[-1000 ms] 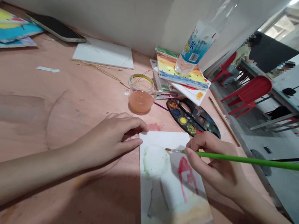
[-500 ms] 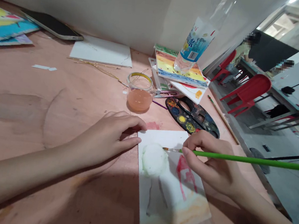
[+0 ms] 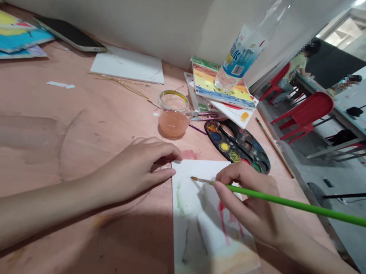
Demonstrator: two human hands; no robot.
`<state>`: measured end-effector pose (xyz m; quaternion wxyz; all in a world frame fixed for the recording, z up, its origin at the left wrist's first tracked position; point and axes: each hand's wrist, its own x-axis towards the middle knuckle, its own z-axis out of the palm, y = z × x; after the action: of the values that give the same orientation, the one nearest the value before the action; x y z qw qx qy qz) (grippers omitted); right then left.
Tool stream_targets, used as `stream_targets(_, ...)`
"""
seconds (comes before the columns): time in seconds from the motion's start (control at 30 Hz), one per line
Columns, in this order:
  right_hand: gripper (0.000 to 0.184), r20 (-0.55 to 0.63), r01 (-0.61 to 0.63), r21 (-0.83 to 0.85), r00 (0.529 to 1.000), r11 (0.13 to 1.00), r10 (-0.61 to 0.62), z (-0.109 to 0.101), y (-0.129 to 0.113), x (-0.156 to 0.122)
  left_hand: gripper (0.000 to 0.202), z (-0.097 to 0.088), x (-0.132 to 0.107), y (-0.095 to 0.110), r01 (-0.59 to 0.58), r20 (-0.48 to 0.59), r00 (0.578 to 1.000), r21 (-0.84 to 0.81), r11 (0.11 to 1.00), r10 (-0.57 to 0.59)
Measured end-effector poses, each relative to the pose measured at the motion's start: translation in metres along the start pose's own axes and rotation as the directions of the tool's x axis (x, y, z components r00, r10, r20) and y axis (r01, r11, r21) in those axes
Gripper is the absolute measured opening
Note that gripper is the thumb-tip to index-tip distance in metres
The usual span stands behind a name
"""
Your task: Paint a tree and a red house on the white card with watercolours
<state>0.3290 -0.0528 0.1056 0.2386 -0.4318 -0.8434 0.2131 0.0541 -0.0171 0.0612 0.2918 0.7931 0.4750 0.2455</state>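
My right hand point(image 3: 248, 205) grips a green-handled paintbrush point(image 3: 295, 203), its bristle tip over the upper left of a watercolour painting on white paper point(image 3: 199, 170). I cannot tell whether the tip touches the paper. The painting shows a pale green circle, a red shape and orange bands at the near end, partly shaded and partly hidden by my hand. My left hand point(image 3: 135, 170) rests on the pink-stained table point(image 3: 36, 137), fingers loosely curled and empty, fingertips at the paper's left corner.
Beyond the paper stand a glass jar of pinkish water point(image 3: 173, 120), a paint palette point(image 3: 237, 146) and a stack of painted cards point(image 3: 222, 86) under a plastic water bottle point(image 3: 241, 57). A phone point(image 3: 70, 36) lies far left. Red chairs point(image 3: 306, 114) and a seated person point(image 3: 292, 72) are beyond the table.
My right hand has moved left and farther up the paper, carrying the brush tip to the left. The brush handle now slopes slightly instead of lying level. My left hand has barely moved.
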Motion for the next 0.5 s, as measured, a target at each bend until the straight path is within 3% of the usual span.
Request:
stream_targets(0.17, 0.019, 0.017, 0.0, -0.054, 1.0, 0.999, 0.001, 0.009, -0.008, 0.007, 0.028, 0.0, 0.0, 0.001, -0.017, 0.001, 1.0, 0.011, 1.0, 0.017)
stream_targets(0.33, 0.02, 0.012, 0.128, -0.006, 0.992, 0.992, -0.128, 0.012, -0.021, 0.016, 0.027, -0.001, -0.003, 0.003, -0.018, -0.001, 1.0, 0.002, 1.0, 0.018)
stream_targets(0.5, 0.02, -0.056, 0.081, -0.073, 0.995, 0.994, -0.085, 0.015, -0.018, 0.013, 0.026, 0.0, -0.002, 0.003, -0.021, 0.008, 1.0, -0.013, 1.0, 0.021)
